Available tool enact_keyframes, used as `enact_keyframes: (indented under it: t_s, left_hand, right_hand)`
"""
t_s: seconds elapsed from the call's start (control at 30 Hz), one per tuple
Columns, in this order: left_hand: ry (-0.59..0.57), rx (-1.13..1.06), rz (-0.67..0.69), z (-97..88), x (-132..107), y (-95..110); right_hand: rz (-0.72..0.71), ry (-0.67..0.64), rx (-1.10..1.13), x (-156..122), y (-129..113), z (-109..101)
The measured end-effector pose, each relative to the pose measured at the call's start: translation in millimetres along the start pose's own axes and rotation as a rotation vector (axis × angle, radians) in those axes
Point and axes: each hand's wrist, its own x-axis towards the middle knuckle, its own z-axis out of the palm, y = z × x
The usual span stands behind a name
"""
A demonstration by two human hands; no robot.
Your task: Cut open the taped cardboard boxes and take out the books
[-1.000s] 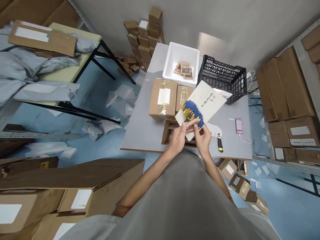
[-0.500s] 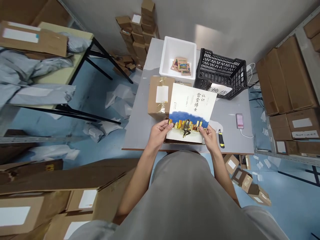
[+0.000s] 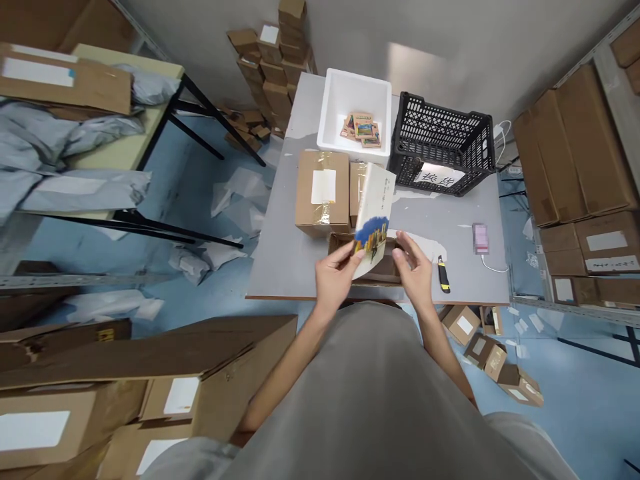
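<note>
The book [image 3: 379, 200] is held up at the middle of the frame, tilted and turned so that its front cover looks narrow, over the open cardboard box [image 3: 379, 284] at the near edge of the table [image 3: 285, 267]. The left hand [image 3: 334, 279] has its thumb and fingers clamped on the book's lower left corner; the right hand [image 3: 416, 272] is off the book, thumb and fingers apart, at the open box's right end, and whether it touches the cardboard cannot be told. Right of the book's lower half, a gap separates it from the right fingertips, with the box's brown inside showing below. The book's upper end overlaps the smaller taped carton [image 3: 355, 183] in view, beside the larger taped carton [image 3: 307, 193]. Left of these cartons, grey tabletop runs to the table's left edge; another stretch lies between the book and the black crate [image 3: 427, 127] at upper right. The yellow-and-black utility knife [image 3: 443, 275] lies just right of the right hand, with the phone [image 3: 481, 238] farther right, near the table's right edge. The white bin [image 3: 324, 127] stands at upper centre, with small picture cards [image 3: 367, 130] inside. The book's cover is off-white above, with small dark lettering too fine to read, then a ragged blue patch over yellow and orange building shapes and a dark figure near the bottom.
</note>
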Motion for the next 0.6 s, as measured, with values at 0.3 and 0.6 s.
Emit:
enact_keyframes:
  t_s: [0.3,0.6]
  left_hand:
    - [-0.248,0.348,0.318,14.0,-8.5,-5.9]
    - [-0.321,-0.119,-0.324,-36.2,36.5,-8.8]
  right_hand:
    - [0.026,0.154,0.063,-2.1,-0.4,2.5]
    - [0.173,0.062,0.179,0.8,11.0,-26.7]
